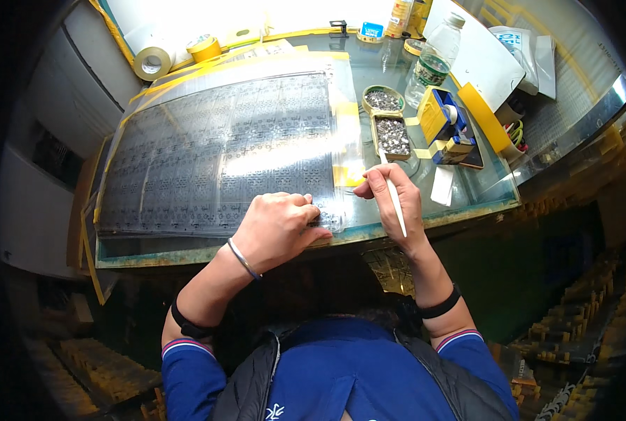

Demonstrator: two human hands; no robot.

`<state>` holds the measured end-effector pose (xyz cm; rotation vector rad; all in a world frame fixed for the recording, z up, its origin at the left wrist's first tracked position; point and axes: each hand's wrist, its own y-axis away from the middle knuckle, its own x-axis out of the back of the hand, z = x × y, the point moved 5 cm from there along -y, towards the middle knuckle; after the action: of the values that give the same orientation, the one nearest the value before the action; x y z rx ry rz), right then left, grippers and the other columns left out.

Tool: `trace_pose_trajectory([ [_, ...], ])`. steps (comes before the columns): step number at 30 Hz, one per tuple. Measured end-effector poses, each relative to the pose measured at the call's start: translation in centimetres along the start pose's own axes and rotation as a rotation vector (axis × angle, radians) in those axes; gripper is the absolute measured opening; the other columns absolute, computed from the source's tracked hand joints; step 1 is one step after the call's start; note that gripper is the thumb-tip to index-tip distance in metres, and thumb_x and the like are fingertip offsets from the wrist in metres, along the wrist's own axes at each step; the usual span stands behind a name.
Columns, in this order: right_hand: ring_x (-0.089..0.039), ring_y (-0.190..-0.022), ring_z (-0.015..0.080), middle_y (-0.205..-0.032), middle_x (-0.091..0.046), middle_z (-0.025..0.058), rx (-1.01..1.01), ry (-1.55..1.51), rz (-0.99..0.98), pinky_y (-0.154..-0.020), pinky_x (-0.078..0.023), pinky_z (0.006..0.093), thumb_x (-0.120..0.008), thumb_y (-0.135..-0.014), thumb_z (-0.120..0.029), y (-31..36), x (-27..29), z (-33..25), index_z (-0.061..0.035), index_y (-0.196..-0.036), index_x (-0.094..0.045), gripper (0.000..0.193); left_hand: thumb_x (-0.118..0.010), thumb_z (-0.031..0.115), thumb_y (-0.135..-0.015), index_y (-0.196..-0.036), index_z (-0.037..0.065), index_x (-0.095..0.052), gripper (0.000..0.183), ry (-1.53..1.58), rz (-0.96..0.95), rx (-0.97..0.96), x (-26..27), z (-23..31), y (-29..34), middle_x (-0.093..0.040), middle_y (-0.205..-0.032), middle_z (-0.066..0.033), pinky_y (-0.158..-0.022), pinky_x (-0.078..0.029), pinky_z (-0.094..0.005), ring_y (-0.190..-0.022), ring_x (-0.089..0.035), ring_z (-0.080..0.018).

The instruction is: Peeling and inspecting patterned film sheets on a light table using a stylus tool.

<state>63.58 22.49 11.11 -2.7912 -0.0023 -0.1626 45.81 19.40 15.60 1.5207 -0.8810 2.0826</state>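
A large clear film sheet (pixel 208 151), printed with rows of dark fine patterns, lies on the glass-topped table. My left hand (pixel 278 221) rests at its near right corner with curled fingers; whatever they pinch is hidden. In my right hand (pixel 396 196) is a slim white pen-like stick (pixel 396 200), held between thumb and fingers. One end points toward a rectangular tin (pixel 375 140) of small dark and silvery bits, just beyond the hand. A round tin (pixel 364 104) with similar bits stands behind it.
To the right stand a blue-and-yellow tape dispenser (pixel 448 119) and a clear plastic bottle (pixel 436 59). Tape rolls (pixel 153 63) sit at the back left. A white paper slip (pixel 442 185) lies near the table's front edge (pixel 460 214). Yellow tape (pixel 348 126) lines the sheet's right side.
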Motion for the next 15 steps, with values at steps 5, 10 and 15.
trace_pose_trajectory([
  [5, -0.065, -0.072, 0.0131, -0.075, -0.068, 0.0102, -0.004, 0.005, -0.003, -0.067, -0.052, 0.0274, -0.053, -0.095, -0.018, 0.0, 0.0, 0.0, 0.0016, -0.093, -0.058, 0.02, -0.071, 0.022, -0.077, -0.091, 0.003, -0.064, 0.024, -0.06, -0.076, -0.048, -0.8, 0.4, 0.1, -0.066, -0.086, -0.013, -0.064, -0.053, -0.0354, -0.075, -0.066, -0.0282],
  [10, -0.065, -0.072, 0.0135, -0.075, -0.068, 0.0102, -0.007, -0.006, -0.002, -0.067, -0.053, 0.0272, -0.053, -0.095, -0.017, 0.1, 0.1, 0.0, 0.0013, -0.093, -0.059, 0.019, -0.065, 0.009, -0.081, -0.094, 0.001, -0.06, 0.016, -0.011, 0.097, -0.037, -0.4, -0.1, 0.7, -0.065, -0.084, -0.0171, -0.063, -0.053, -0.0367, -0.071, -0.065, -0.0296],
  [15, -0.065, -0.072, 0.013, -0.075, -0.068, 0.0102, -0.008, 0.003, 0.009, -0.067, -0.052, 0.027, -0.056, -0.093, -0.016, 0.1, 0.1, -0.1, 0.0009, -0.094, -0.059, 0.017, -0.065, 0.003, -0.08, -0.09, 0.0, -0.06, 0.012, 0.083, 0.266, 0.029, -0.4, -0.3, 1.3, -0.065, -0.076, -0.0164, -0.059, -0.053, -0.0335, -0.065, -0.065, -0.0289],
])
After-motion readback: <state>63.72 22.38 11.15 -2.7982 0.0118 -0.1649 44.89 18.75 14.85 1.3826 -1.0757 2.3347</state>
